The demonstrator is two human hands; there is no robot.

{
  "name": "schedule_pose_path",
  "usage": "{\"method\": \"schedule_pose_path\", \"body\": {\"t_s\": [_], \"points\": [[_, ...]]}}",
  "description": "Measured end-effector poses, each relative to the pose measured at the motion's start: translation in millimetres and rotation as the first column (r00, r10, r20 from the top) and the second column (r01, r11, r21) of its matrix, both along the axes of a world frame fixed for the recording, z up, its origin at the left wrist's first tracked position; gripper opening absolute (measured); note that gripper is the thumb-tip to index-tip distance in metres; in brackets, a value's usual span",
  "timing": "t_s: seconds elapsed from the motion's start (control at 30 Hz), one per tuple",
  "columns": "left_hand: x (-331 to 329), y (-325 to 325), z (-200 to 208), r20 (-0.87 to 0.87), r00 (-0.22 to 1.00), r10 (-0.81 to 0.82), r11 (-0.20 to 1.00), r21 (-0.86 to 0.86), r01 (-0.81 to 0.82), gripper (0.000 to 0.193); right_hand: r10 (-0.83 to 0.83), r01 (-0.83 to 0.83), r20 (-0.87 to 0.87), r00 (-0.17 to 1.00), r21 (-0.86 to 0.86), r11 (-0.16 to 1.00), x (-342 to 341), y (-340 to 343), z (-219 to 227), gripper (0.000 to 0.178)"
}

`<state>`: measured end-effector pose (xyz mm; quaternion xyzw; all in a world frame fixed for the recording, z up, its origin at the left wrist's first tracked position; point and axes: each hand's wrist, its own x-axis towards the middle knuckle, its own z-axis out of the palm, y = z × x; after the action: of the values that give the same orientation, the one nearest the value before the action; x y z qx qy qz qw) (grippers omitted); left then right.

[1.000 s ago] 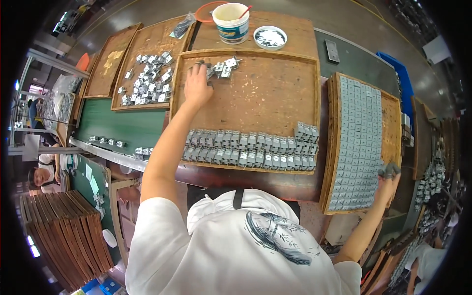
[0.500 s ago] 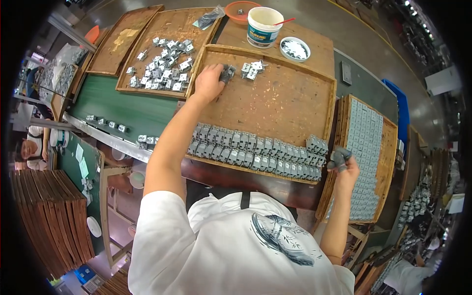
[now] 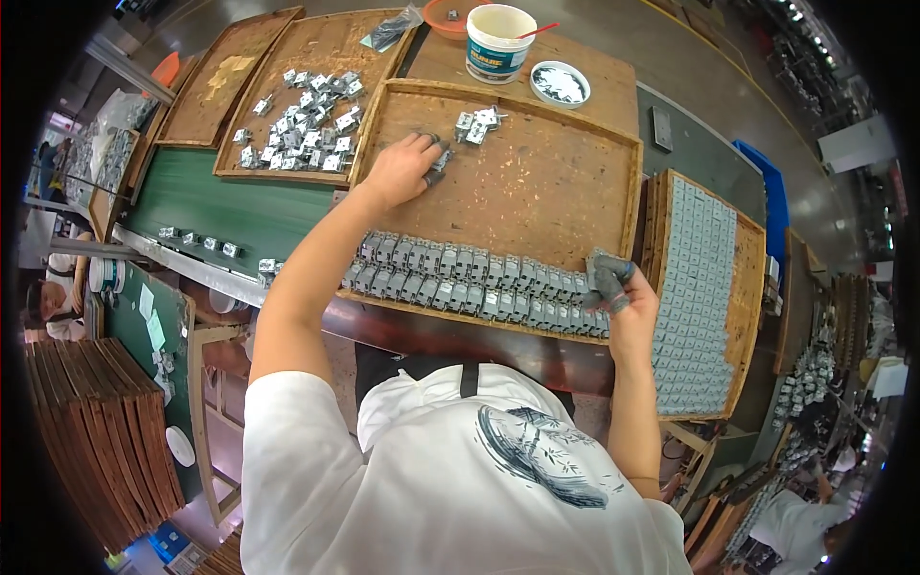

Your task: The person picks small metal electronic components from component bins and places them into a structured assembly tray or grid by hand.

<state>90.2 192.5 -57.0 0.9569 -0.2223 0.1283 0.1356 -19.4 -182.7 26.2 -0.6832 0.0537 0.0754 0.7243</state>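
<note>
My left hand (image 3: 401, 171), with dark covers on its fingertips, is closed around a small silver metal part (image 3: 443, 160) at the left side of the shallow wooden tray (image 3: 537, 187). Just right of it lies a small cluster of similar metal parts (image 3: 476, 125). Along the tray's near edge run packed rows of grey metal parts (image 3: 460, 278). At the right end of these rows my right hand (image 3: 628, 299), also with grey fingertip covers, pinches a metal part (image 3: 596, 259); its fingers hide most of that part.
A tray of loose metal parts (image 3: 311, 125) stands to the left, beside a green surface (image 3: 230, 206) bearing several parts. A filled tray (image 3: 698, 297) sits at the right. Beyond the middle tray stand a white bucket (image 3: 498, 48) and a white dish (image 3: 559, 84).
My right hand has moved left from beside the tray onto the right end of the rows. My left hand has shifted slightly nearer with its part. The whole view has shifted a little.
</note>
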Motion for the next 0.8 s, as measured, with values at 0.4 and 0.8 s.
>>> {"method": "schedule_pose_path", "body": {"t_s": [0.4, 0.8], "points": [[-102, -119, 70, -0.506, 0.833, -0.223, 0.381, -0.832, -0.404, 0.032, 0.399, -0.114, 0.264, 0.878, -0.694, 0.711, -8, 7, 27, 0.024], [-140, -173, 85, -0.398, 0.813, -0.425, 0.427, -0.880, -0.208, 0.037, 0.498, -0.028, 0.359, 0.789, -0.790, 0.613, -23, 1, 37, 0.025]]}}
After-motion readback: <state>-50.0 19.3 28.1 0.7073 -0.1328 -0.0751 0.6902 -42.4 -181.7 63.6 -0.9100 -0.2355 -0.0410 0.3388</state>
